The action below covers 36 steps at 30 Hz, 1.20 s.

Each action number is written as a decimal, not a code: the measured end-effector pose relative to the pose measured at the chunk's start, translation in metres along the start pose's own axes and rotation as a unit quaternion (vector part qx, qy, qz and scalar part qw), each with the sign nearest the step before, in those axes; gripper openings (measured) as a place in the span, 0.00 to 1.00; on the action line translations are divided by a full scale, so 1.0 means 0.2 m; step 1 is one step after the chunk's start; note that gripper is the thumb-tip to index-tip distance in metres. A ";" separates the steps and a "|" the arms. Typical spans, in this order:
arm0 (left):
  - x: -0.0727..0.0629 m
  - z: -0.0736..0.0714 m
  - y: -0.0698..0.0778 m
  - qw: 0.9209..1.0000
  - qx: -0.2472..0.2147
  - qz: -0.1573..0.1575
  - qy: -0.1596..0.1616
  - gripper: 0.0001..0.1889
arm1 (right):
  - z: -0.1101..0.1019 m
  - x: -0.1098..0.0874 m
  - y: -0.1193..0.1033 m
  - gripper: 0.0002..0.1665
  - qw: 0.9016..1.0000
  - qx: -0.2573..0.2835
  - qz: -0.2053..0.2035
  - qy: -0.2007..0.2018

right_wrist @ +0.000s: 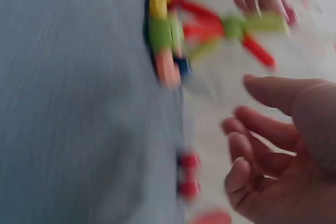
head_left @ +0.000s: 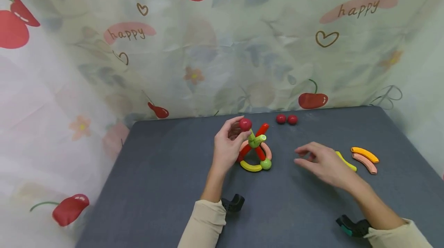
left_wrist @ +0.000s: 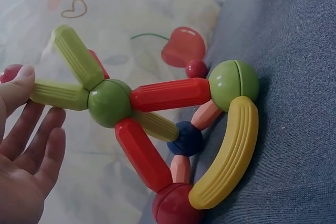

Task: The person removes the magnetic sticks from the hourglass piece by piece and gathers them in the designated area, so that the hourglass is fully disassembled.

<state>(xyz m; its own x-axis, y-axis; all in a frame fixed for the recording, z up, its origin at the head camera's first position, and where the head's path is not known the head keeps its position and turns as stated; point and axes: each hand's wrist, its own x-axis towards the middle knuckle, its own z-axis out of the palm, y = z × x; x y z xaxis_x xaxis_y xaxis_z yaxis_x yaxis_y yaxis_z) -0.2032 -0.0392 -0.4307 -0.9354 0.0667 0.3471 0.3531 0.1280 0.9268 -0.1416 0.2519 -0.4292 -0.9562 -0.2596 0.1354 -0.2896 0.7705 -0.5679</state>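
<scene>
My left hand pinches a red ball at the tip of a light green rod. That rod belongs to a magnetic stick-and-ball structure standing on the table. A green ball joins its upper rods, including red rods that slope down to a ring. In the ring are a curved yellow rod, another green ball, a dark blue ball and a red ball. Right of the structure, my right hand hovers with loosely bent fingers and holds nothing; its wrist view is blurred.
Two red balls lie near the back edge of the dark table. By the right hand lie a yellow-green rod, an orange curved rod and a pink curved rod. A printed curtain hangs behind.
</scene>
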 end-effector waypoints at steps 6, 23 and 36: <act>0.00 0.02 -0.02 1.000 0.000 -0.019 -0.012 0.24 | 0.22 0.22 -0.19 0.18 0.994 0.100 -0.038 0.007; -0.03 0.03 -0.12 0.996 0.065 -0.029 -0.054 0.17 | 0.01 0.47 -0.46 0.24 0.988 0.068 -0.127 0.048; -0.02 0.04 -0.09 0.994 0.089 -0.023 -0.061 0.19 | -0.07 0.65 -0.32 0.27 0.985 0.121 -0.015 0.124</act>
<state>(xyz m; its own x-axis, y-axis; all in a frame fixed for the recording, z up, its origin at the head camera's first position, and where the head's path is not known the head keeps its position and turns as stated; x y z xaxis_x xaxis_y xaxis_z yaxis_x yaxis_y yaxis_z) -0.2065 -0.0341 -0.4503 -0.9452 0.1742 0.2761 0.3185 0.3068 0.8969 -0.2482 0.1776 -0.3631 -0.9372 -0.1058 0.3323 -0.3272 0.5963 -0.7330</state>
